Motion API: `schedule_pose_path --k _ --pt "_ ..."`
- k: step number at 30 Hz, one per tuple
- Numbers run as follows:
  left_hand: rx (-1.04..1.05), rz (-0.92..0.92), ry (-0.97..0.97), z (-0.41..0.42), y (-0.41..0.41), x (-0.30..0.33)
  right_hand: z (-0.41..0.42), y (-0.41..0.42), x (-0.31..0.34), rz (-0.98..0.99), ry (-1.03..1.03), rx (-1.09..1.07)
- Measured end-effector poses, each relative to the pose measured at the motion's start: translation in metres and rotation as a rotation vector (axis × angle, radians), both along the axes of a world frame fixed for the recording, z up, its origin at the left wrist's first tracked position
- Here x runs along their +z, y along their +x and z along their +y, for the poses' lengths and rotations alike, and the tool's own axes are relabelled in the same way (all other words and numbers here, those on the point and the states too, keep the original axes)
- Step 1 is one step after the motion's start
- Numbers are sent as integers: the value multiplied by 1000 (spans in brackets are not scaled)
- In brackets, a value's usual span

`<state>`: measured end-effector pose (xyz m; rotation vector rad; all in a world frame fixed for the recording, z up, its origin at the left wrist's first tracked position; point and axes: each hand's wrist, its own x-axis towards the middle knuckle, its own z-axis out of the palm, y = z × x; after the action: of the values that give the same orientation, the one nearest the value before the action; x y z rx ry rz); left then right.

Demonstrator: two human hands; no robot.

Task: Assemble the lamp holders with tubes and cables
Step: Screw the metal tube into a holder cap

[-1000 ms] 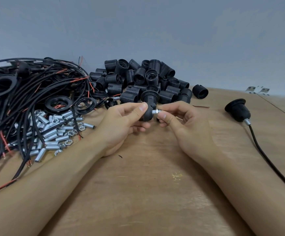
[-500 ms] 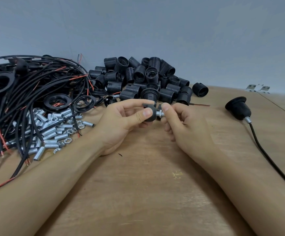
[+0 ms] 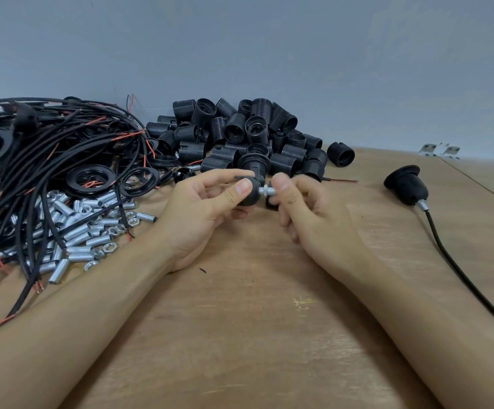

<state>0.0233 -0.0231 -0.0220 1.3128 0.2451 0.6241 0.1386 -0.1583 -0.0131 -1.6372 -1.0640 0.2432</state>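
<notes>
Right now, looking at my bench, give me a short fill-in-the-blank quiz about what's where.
1. The left hand grips a black lamp holder cap with a ____ threaded tube sticking out of it.
2. The loose metal tubes lie to the ____ of both hands.
3. The finished holder by the right hand trails a ____ cable.

Missing words: silver; left; black

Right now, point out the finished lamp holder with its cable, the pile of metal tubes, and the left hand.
finished lamp holder (image 3: 406,184), head view, black body.
metal tubes (image 3: 83,228), head view, pile's middle.
left hand (image 3: 198,208), head view, palm.
</notes>
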Motion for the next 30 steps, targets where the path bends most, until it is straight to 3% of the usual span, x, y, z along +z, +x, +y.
schedule_pose_path --k 3,7,11,14,19,22,26,30 --pt "-18 2 19 0 -1 0 1 1 -3 -45 -13 35" --pt "6 -16 0 0 0 1 2 0 -1 52 -24 -36" --pt "-15 -11 27 0 0 1 2 0 -2 -33 6 14" --pt "-11 -11 41 -2 0 1 2 -1 -2 45 -22 -44" --pt "-18 -3 51 -1 0 0 1 -2 0 -28 -34 -23" --pt "-11 -4 57 -2 0 0 0 0 2 60 -65 -89" --pt "2 3 64 0 1 -1 0 1 2 -9 -82 11" --pt "3 -6 64 0 1 -1 0 0 1 32 -110 -19"
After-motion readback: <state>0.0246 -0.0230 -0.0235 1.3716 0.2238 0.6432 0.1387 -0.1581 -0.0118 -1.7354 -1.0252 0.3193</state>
